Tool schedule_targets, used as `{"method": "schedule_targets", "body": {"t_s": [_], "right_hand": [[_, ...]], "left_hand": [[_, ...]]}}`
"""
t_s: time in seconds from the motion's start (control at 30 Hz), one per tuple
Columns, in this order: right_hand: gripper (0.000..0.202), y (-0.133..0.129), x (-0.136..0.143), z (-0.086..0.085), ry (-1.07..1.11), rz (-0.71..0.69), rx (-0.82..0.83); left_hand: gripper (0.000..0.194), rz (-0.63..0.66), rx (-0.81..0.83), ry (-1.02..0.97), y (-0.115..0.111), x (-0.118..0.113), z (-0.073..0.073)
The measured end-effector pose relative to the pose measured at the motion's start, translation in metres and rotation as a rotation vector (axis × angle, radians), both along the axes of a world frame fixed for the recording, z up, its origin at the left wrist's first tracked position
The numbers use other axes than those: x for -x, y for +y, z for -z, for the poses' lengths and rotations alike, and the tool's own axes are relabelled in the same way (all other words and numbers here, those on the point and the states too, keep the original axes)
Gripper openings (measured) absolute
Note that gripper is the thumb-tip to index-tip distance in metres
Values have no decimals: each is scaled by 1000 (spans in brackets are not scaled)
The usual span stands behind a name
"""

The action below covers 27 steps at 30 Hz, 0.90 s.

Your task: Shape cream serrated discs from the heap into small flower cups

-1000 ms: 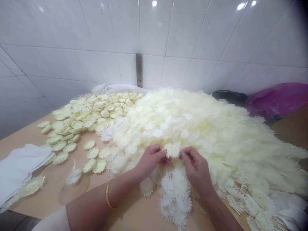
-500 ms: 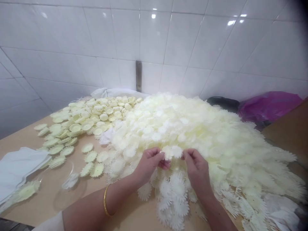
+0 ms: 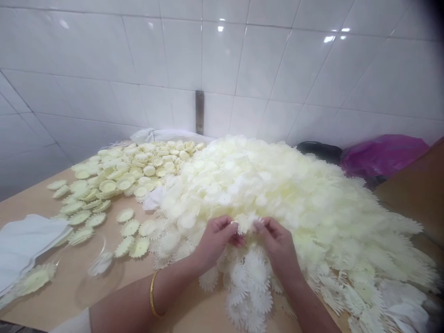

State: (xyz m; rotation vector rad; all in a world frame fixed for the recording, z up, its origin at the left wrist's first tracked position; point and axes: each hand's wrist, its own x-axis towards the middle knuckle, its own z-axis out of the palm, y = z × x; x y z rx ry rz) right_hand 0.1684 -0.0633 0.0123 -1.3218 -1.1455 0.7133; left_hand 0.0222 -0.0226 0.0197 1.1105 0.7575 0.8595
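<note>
Pale fringed flower cutouts point(image 3: 244, 223) are pinched between my two hands at the front of a big heap. My left hand point(image 3: 219, 238), with a gold bangle at the wrist, grips their left side between thumb and fingers. On the right edge, the fingertips of my right hand point(image 3: 279, 243) close on the same cutouts. How many layers are held is hidden. Below my hands a cluster of white fringed cutouts point(image 3: 249, 291) lies on the table. Behind them rises the large heap of loose cream cutouts point(image 3: 277, 180).
Stacked yellowish cutouts point(image 3: 128, 171) cover the left of the brown table point(image 3: 138, 296). White sheets point(image 3: 27, 245) and a clear loop with a white piece point(image 3: 100, 263) lie nearer. A black object point(image 3: 321, 151) and purple bag point(image 3: 386, 155) sit back right, against the tiled wall point(image 3: 222, 51).
My right hand has moved slightly left, closer to my left hand, and its fingers now overlap more of the cutouts. My left hand stays nearly in place.
</note>
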Motion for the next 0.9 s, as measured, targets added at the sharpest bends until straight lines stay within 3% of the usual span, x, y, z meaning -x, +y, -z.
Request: {"method": "schedule_targets", "body": {"t_s": [0.17,0.27,0.47,0.6,0.7,0.77,0.9], "right_hand": [[36,-2,10,-2,40,188,-27],[38,0,8,-2,77,231,-24],[34,7,-20,-4,310,438,-181],[26,1,-12,-10,32,196,-135],[21,-5,-2,-13,-43,43,-140],[20,-6,0,-12,-81,15,-133],[17,-8,-1,-9,-299,73,-185]], "left_hand": [[23,46,3,-24,-5,-5,-1],[23,54,2,-32,-7,-5,-2],[22,-88,21,-23,2,-1,0],[14,18,65,-71,1,-3,4],[9,16,161,-151,1,-5,5],[18,34,250,-178,3,-4,4],[26,196,391,-238,6,-1,2]]}}
